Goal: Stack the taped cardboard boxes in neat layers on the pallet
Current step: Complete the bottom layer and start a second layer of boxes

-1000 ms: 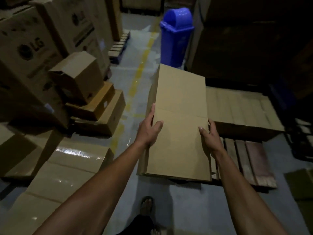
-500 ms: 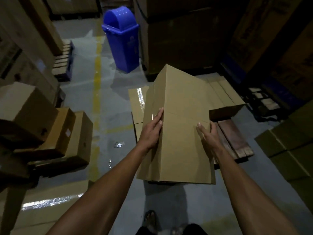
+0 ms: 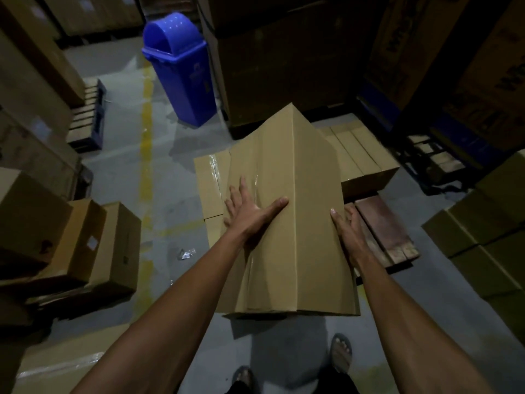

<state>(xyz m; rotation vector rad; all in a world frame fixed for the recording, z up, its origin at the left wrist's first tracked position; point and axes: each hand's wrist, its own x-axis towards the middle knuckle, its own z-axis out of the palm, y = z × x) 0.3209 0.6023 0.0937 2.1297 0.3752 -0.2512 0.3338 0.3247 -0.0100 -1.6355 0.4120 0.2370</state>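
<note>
Left hand [image 3: 250, 211] flat, fingers spread on left face of cardboard box [image 3: 289, 211]; right hand [image 3: 348, 226] cups right side, fingers hidden behind. I see box tilted, ridge edge up, above pallet [image 3: 383, 231]. Taped boxes [image 3: 360, 157] lie on pallet at left and right. Bare floor [image 3: 159, 177] left; blue bin [image 3: 181, 69] well apart.

Matt brown cardboard box [image 3: 309, 211] with glossy clear tape; worn wooden pallet [image 3: 383, 231]; glossy blue plastic bin [image 3: 181, 72].
</note>
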